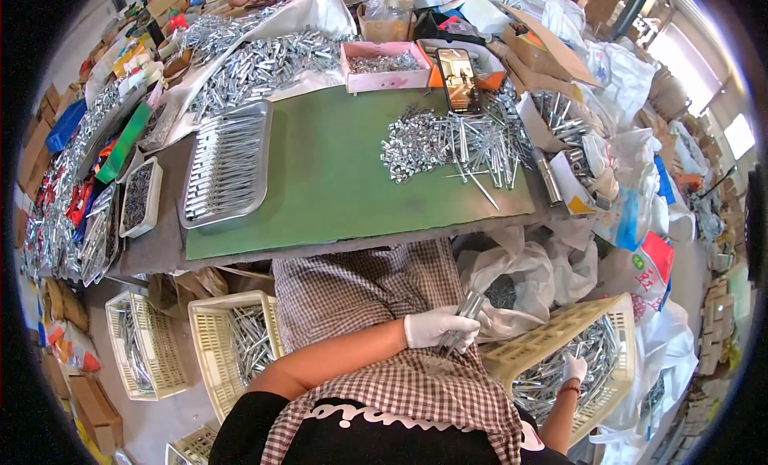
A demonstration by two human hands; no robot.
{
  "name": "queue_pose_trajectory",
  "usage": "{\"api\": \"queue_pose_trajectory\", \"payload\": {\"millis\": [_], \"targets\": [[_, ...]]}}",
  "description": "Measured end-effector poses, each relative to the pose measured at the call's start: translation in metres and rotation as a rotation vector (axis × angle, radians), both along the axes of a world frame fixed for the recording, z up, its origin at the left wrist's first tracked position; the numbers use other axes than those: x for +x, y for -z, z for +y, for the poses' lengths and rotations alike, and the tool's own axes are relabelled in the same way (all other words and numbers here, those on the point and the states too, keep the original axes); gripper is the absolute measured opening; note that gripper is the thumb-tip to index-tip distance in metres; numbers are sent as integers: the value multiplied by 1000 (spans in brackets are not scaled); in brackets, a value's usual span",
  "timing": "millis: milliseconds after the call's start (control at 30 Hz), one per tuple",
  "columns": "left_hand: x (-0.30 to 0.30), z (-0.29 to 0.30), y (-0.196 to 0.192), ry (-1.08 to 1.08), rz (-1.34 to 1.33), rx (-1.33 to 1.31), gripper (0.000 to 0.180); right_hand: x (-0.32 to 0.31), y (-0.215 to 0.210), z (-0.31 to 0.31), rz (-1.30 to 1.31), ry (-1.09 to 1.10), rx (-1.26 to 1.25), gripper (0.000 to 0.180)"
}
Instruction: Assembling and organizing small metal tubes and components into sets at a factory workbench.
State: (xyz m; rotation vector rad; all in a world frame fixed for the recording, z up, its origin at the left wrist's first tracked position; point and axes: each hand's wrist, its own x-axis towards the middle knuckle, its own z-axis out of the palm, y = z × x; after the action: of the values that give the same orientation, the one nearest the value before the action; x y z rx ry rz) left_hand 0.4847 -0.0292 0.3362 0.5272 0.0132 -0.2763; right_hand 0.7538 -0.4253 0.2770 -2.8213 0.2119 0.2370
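My left hand [438,331], in a white glove, is held over my checked apron [408,377]. Its fingers are closed round a small bunch of silvery metal tubes [470,304], whose ends stick out above and below the hand. Low on the right, my right hand [574,368], also gloved, reaches into a cream plastic basket [623,321] tipped towards me. Silvery metal pieces [596,345] fill that basket, and the hand touches them; its fingers are too small and partly hidden to read.
On the green board [320,161] stand a metal tray [265,169] with rows of bolts, a pile of nuts [412,141] and loose long pins [500,145]. Behind are a pink box [386,81] and a propped phone [458,79]. Another basket [206,337] of rods stands left.
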Motion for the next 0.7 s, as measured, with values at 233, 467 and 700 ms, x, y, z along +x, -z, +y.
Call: {"api": "queue_pose_trajectory", "payload": {"millis": [233, 467, 700], "targets": [[-2, -2, 5, -27, 57, -28, 26, 7, -36, -16, -346, -5, 268, 36], [9, -2, 5, -172, 214, -63, 29, -57, -189, 147, 13, -167, 609, 17], [9, -8, 1, -220, 119, -48, 47, -135, -131, 282, 381, -679, 814, 26]]}}
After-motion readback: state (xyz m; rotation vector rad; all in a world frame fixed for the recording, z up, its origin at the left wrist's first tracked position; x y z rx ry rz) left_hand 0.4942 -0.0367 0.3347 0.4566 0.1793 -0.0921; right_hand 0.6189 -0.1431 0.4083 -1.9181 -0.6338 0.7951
